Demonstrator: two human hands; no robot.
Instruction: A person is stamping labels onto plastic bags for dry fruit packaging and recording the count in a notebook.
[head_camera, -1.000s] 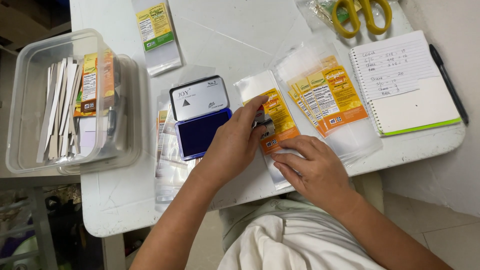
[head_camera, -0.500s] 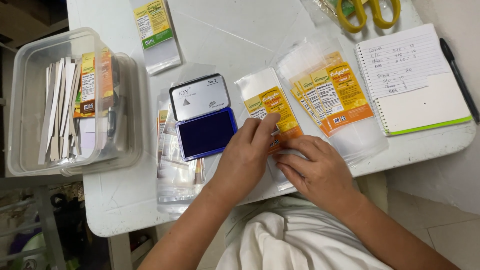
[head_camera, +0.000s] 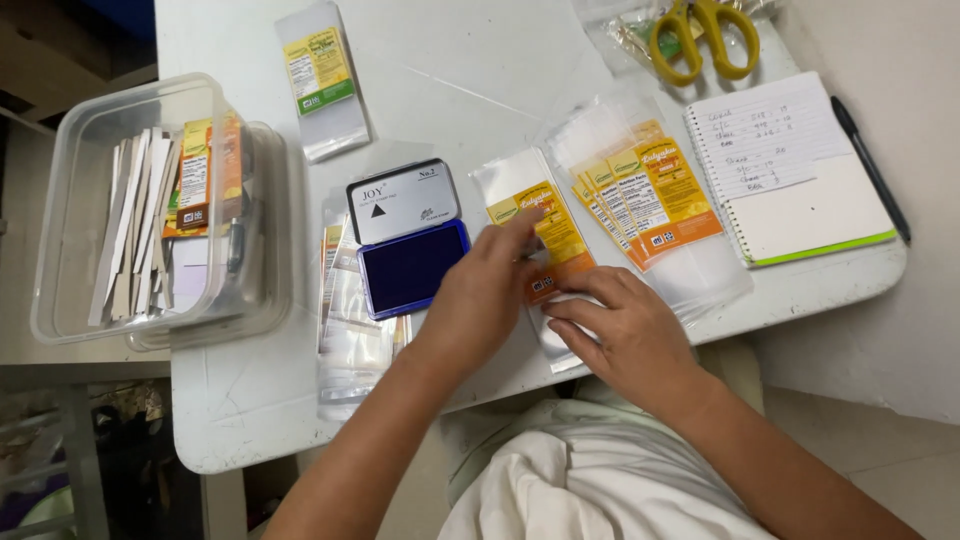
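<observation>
Your left hand (head_camera: 480, 300) presses its fingers down on the orange-labelled clear pouch (head_camera: 545, 235) lying flat on the white tabletop (head_camera: 480, 80) just right of the open blue ink pad (head_camera: 408, 250), while your right hand (head_camera: 620, 335) lies with fingers spread on the pouch's lower end, gripping nothing.
</observation>
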